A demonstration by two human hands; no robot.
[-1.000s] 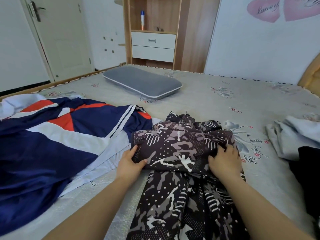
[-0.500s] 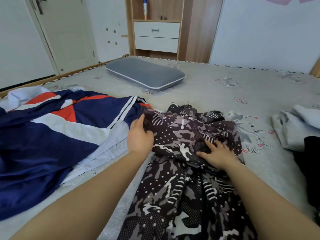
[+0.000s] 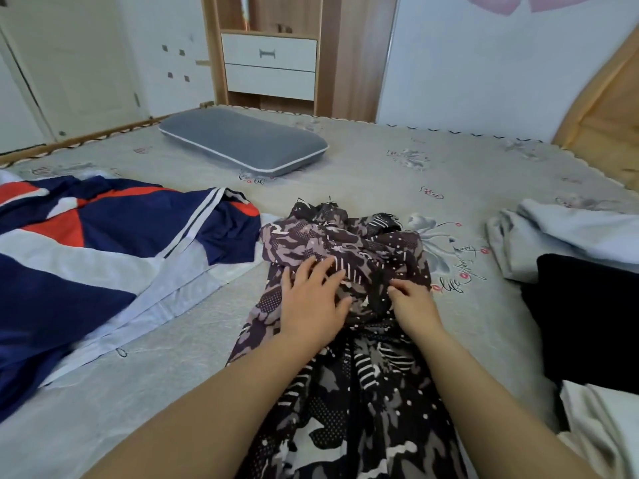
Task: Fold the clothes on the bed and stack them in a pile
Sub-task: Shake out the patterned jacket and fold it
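The left hand presses spread fingers on the camouflage garment (bunched at top) while right-hand fingers pinch it.

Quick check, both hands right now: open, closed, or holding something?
Left hand: open, fingers spread flat on the camouflage garment.
Right hand: fingers curled, pinching the same garment's fabric.

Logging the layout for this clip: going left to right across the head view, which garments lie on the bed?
Navy jacket → camo garment, under both hands → grey clothes with a black garment at the right edge.
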